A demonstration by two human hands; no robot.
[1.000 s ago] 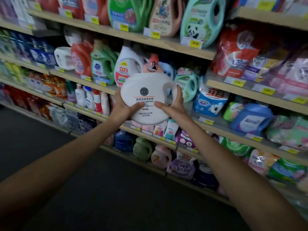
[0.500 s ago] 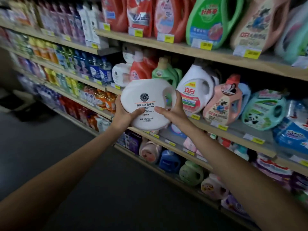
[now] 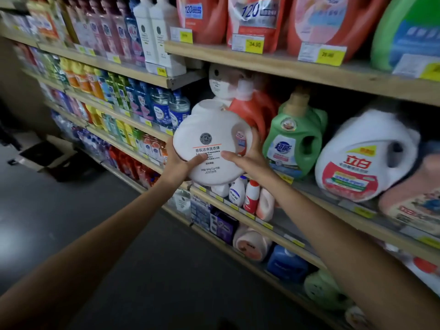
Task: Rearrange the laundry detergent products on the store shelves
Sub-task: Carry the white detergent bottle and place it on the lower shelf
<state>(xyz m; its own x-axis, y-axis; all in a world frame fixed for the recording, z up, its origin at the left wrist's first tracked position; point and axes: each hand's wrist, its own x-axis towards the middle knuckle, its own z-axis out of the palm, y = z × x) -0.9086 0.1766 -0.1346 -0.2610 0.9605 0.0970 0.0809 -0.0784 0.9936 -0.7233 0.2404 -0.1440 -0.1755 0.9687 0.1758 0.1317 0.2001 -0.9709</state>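
Wooden store shelves (image 3: 273, 61) rise behind the white capsule jug (image 3: 210, 144), left of the green bottle (image 3: 294, 139); left hand (image 3: 177, 163) and right hand (image 3: 247, 160) clasp its rigid, probably slippery, seemingly hefty sides, best gripped by its handle.

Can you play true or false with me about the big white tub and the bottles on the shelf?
1. Both hands hold the white tub. True: the left hand and right hand grip its two sides.
2. The white tub stands on the shelf. False: it is held up in front of the shelf.
3. A green bottle stands to the right of the tub. True.
4. The green bottle has a blue cap. False: its cap is tan.
5. The price tags on the shelf edge are pink. False: they are yellow and white.
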